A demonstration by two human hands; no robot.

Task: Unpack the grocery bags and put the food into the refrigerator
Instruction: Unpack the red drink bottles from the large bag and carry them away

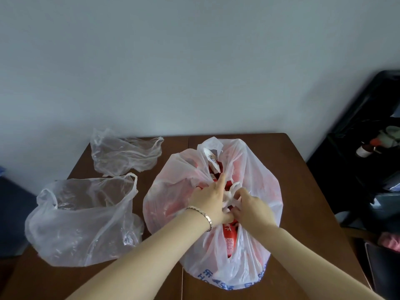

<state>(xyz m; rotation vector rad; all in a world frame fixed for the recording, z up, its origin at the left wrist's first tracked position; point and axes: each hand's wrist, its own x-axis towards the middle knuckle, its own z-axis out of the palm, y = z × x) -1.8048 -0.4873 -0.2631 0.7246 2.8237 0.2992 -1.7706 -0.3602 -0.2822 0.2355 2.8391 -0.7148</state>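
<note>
- Where the pale wall (194,61) ends, a brown table (303,191) bears the full grocery bag (259,169) at its middle.
- Two slack clear bags (82,219) lie left of it.
- Left hand (211,201) and right hand (252,210), fingers curled, pinch its knotted handles (232,191).

white translucent grocery bag (171,191), blue print low on its near side, upright on the right half of the brown table (303,191), bulging with red packages (230,241) visible through the plastic and through gaps at the top. knotted handles (229,197) at the middle of its top. clear bag (82,224) at the near left, slack, mouth open upward. second clear bag (125,156) beyond it, crumpled low at the table's far edge, apart from both.
</note>
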